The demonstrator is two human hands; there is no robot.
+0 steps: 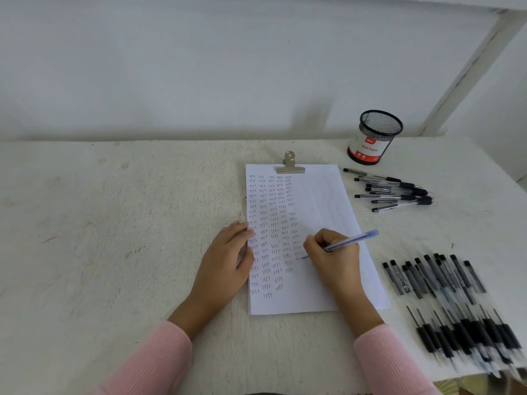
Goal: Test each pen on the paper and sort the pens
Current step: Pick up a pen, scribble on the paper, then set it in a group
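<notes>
Pink sleeves [148, 360] nearest | left hand [225, 260] flat on paper [322, 201] edge, fingers straight | right hand [333, 258] grips blue pen [350, 240], tip on paper | black pens [445, 303] piled right

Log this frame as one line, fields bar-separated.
right hand writes on paper with blue pen | left hand on paper edge | far pile, near pile right of paper

Matt paper [319, 201], metal clip [290, 164], wire-mesh cup [376, 135], ribbed sleeves [390, 360]
</notes>
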